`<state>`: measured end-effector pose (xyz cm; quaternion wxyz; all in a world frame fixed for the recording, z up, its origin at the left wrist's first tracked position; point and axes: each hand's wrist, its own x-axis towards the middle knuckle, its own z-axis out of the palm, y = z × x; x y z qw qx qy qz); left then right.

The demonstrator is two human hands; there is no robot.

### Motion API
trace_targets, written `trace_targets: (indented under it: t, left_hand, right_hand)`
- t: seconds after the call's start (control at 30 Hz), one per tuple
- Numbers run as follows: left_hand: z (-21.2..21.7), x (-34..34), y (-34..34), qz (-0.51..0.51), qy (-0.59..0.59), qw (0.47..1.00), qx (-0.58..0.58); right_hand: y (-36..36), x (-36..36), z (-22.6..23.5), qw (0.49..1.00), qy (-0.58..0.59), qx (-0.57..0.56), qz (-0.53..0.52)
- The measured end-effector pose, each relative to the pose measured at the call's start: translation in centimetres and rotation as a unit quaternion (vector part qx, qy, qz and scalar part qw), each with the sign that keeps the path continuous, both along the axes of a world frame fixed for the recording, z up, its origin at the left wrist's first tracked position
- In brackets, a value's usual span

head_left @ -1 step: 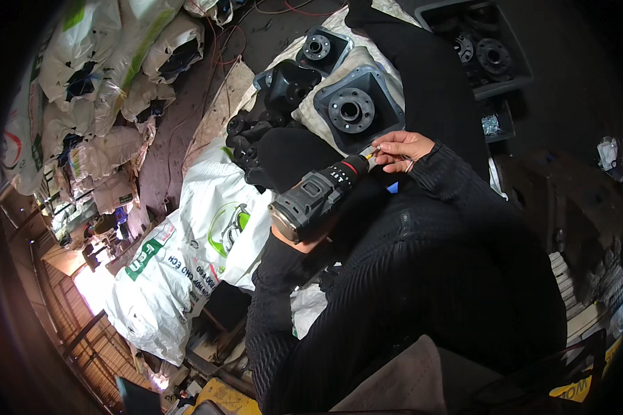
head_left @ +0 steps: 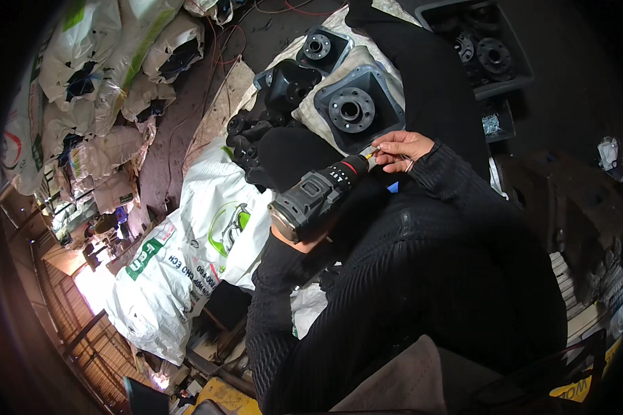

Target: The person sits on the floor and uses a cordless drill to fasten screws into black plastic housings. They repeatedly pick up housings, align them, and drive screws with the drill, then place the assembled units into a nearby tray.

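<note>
My left hand (head_left: 311, 243) is wrapped round the handle of a cordless drill (head_left: 313, 196); the body of the drill hides most of its fingers. The drill points up and to the right, with a yellow bit (head_left: 370, 156) in its chuck. At the bit's tip, my right hand (head_left: 403, 149) is closed in a pinch on something too small to make out, perhaps a screw. Just beyond that hand lies a dark square housing (head_left: 331, 130) with a round, holed flange (head_left: 351, 112) in its middle, resting on a pale cloth sack (head_left: 310, 109).
More dark housings (head_left: 284, 86) lie farther off to the left. At the far right stands a grey bin (head_left: 516, 83) of flanged parts, beside a small box of silvery hardware (head_left: 491, 125). A white printed sack (head_left: 166, 290) and stacked filled sacks (head_left: 97, 69) are at left.
</note>
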<state>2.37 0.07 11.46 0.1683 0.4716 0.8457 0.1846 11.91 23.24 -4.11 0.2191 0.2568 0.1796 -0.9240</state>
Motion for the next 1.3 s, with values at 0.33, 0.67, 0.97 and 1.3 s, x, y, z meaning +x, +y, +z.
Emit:
trace_targets:
  t: [0.33,0.67,0.97,1.3]
  left_hand:
    - [0.5,-1.6,-1.9,0.103,-0.219,0.960,-0.137]
    - [0.0,-2.2,2.3,0.057,-0.219,0.973,-0.049]
    - [-3.5,-5.5,5.6,-0.024,-0.040,0.994,-0.100]
    - [-4.0,-6.7,7.7,0.020,-0.145,0.978,-0.145]
  right_hand:
    - [1.3,-0.3,-2.4,0.992,0.087,-0.040,0.081]
    - [0.2,-1.2,-3.4,0.995,0.010,-0.093,0.032]
    - [-2.5,-3.0,-5.6,0.982,-0.120,0.143,-0.032]
    - [-5.6,-5.3,-9.8,0.957,-0.042,0.267,-0.109]
